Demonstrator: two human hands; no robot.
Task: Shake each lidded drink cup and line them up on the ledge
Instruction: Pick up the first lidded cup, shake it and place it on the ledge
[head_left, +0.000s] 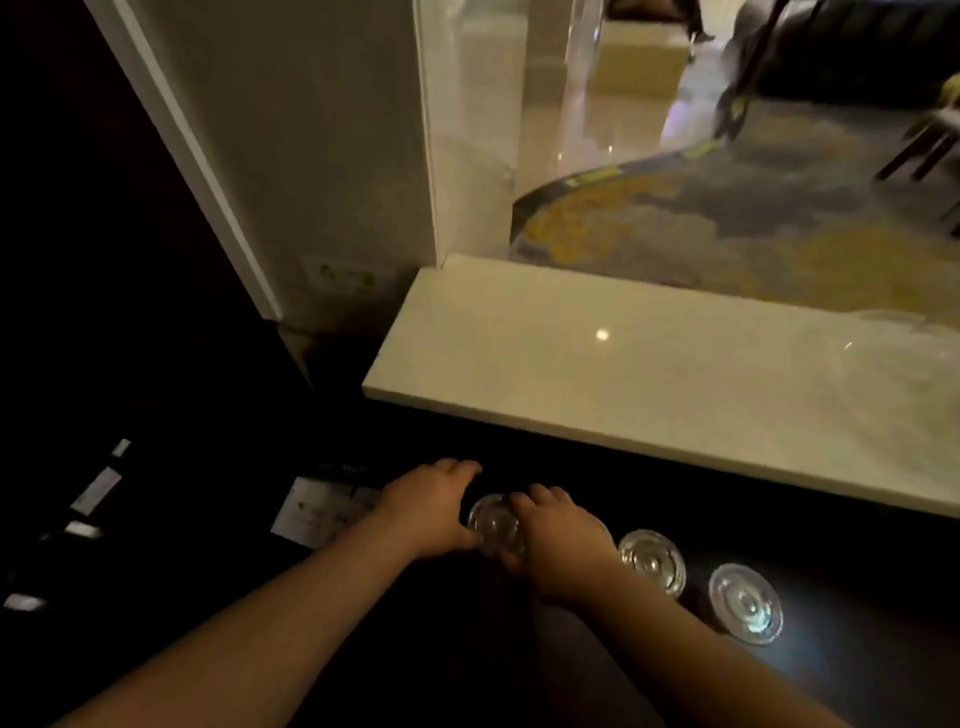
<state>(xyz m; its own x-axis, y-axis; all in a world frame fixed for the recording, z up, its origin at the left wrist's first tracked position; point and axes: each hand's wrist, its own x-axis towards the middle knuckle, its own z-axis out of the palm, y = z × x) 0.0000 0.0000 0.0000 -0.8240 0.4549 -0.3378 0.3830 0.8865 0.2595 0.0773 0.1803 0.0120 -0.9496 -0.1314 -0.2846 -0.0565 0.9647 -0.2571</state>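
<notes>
Hands, left (434, 512) and right (558, 540), clasp lidded cup (496, 525); nearby card's (319, 512) print unreadable.

Both bare forearms reach forward, left hand (434, 512) and right hand (558, 540) cupped close together.

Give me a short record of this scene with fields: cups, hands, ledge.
cups: three lidded, on the dark lower surface; left cup, middle cup, right cup
left hand: grips the left cup's side
right hand: grips the same cup's other side
ledge: pale stone, no cup on it
</notes>
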